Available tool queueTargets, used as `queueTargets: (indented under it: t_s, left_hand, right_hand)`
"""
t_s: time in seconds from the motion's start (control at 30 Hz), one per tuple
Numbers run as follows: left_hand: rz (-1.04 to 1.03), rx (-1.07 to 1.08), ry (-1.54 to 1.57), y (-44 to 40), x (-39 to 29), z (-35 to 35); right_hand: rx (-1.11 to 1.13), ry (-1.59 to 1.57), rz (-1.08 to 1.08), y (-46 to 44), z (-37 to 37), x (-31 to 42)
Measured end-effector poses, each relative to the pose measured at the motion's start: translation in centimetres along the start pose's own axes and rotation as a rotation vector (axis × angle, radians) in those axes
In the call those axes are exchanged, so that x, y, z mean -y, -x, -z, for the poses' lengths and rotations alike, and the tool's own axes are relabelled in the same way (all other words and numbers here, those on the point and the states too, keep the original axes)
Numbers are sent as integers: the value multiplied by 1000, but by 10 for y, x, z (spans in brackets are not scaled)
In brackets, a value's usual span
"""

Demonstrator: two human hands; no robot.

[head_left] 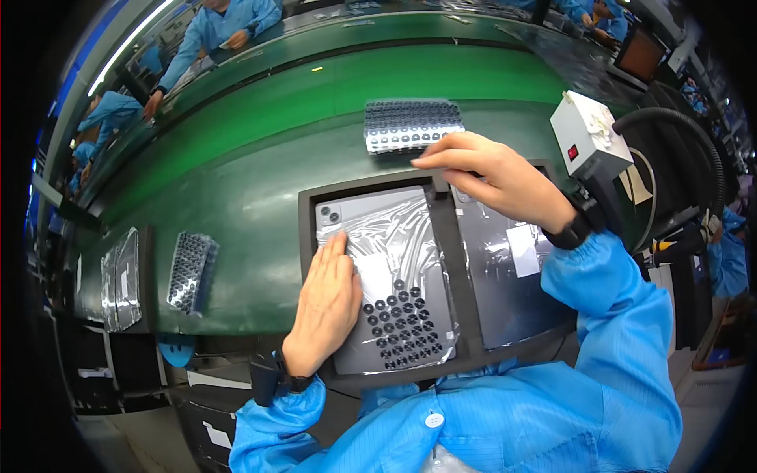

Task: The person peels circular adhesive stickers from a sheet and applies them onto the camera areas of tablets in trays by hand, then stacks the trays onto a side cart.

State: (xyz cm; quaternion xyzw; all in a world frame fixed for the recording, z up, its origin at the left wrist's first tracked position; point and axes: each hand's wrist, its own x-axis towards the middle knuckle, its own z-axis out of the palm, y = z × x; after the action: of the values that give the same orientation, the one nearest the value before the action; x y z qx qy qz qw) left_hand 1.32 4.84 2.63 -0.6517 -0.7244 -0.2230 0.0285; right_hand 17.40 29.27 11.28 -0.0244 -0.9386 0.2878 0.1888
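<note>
My left hand [325, 307] lies flat, its fingers stretched out on the left edge of a grey tablet [335, 351] with a camera bump at its upper left corner. Crinkled clear film [390, 225] and a white label cover part of that tablet. Several rows of small black discs [402, 331] rest on its lower half. Over the far edge of the black foam tray [467, 315] hovers my right hand [505, 177], its fingers apart and holding nothing that I can see. Just beyond its fingertips sits a sheet of black discs [414, 126].
A second film-wrapped tablet [505, 307] fills the tray's right side. On the green belt [244, 197] stand another disc pack [192, 272] and wrapped items [122, 280]. A white box [587, 134] with a red switch and black hose is at right. Co-workers [229, 27] sit across.
</note>
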Motion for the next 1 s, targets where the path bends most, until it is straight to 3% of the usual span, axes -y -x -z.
queueTargets:
  t_s: [0.2, 0.37, 0.5, 0.6, 0.8, 0.93, 1.0]
  left_hand:
    - [-7, -25, -52, 3, -4, -7]
    - [65, -27, 97, 8, -5, -6]
    - [16, -54, 78, 9, 0, -8]
    - [5, -51, 53, 10, 1, -8]
    - [-8, -72, 58, 11, 3, -10]
    - [23, -100, 97, 10, 0, -9]
    - [18, -99, 103, 8, 1, -8]
  right_hand:
    - [-85, 204, 134, -3, -72, 5]
    - [-90, 377, -8, -44, -146, 11]
    - [37, 212, -59, -46, -148, 7]
    - [-8, 108, 3, -47, -151, 4]
    - [9, 15, -82, -46, -149, 3]
    - [24, -15, -107, -48, -146, 11]
    - [-86, 146, -55, -46, -141, 16]
